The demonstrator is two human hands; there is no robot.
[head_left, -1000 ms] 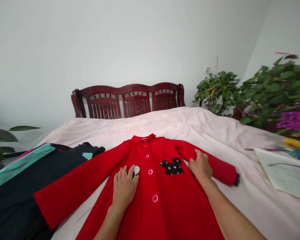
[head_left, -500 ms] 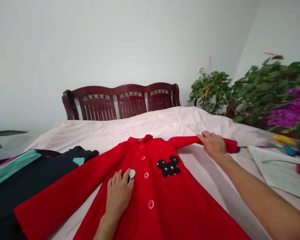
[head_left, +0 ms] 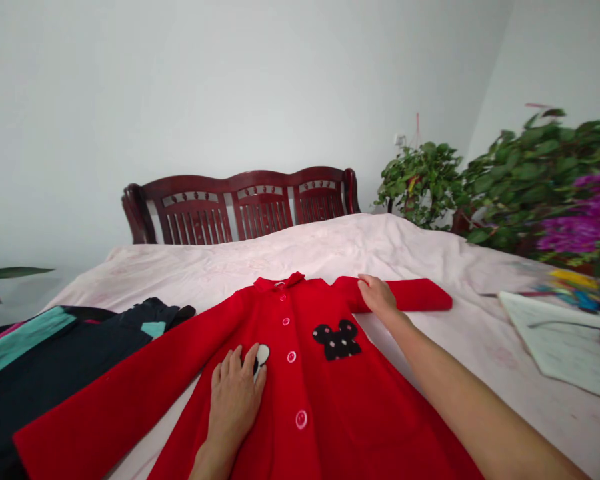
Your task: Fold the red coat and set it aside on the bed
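A red buttoned coat (head_left: 310, 373) lies front side up with both sleeves spread out to the sides. Its chest bears a black dotted mouse-head patch (head_left: 337, 340) and a black-and-white patch partly covered by my left hand (head_left: 236, 393). That hand rests flat on the coat's front with its fingers apart, holding nothing. Up near the shoulder, my right hand (head_left: 377, 293) has its fingers curled over the coat's sleeve (head_left: 417, 295). The fingertips there are partly hidden. Beyond this hand the rest of the sleeve lies flat on the pale bedsheet.
Dark clothes with teal panels (head_left: 95, 353) lie on the left, partly beneath the other sleeve. The pale sheet (head_left: 300, 247) reaches back to a dark wooden headrest (head_left: 260, 207). To the right are papers (head_left: 555, 340), small colourful items (head_left: 575, 280), leafy plants (head_left: 525, 177) and purple flowers (head_left: 580, 220).
My right hand has moved left along the sleeve from its outer half to near the shoulder. The sleeve lies flatter, its cuff nearer the body. My left hand stays on the chest.
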